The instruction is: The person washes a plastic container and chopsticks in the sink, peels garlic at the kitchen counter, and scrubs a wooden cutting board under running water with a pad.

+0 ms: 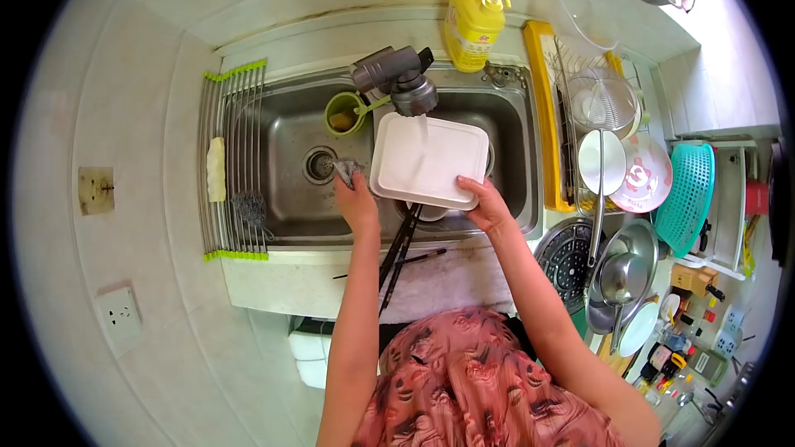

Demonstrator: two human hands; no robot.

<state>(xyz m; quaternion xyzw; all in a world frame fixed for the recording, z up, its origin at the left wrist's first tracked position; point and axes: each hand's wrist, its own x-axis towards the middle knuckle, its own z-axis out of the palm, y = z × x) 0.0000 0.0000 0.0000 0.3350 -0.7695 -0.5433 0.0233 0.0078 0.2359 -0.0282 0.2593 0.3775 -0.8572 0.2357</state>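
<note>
My right hand (486,205) grips the lower right corner of a white rectangular tray or lid (431,157), tilted over the right sink basin. Water from the grey faucet (414,93) runs onto its surface. Over the left basin, my left hand (354,199) is closed on a greyish scrubbing cloth (348,169), just left of the white piece. Below that piece, several dark chopsticks (400,248) lean across the sink's front edge. A pale round dish is partly hidden under it.
A green cup (344,113) stands at the back of the left basin (281,165). A roll-up rack (236,157) with a steel scourer (248,209) spans its left side. Behind the sink is a yellow pump bottle (476,21). Dish rack (571,108), pans and a teal basket (686,199) crowd the right.
</note>
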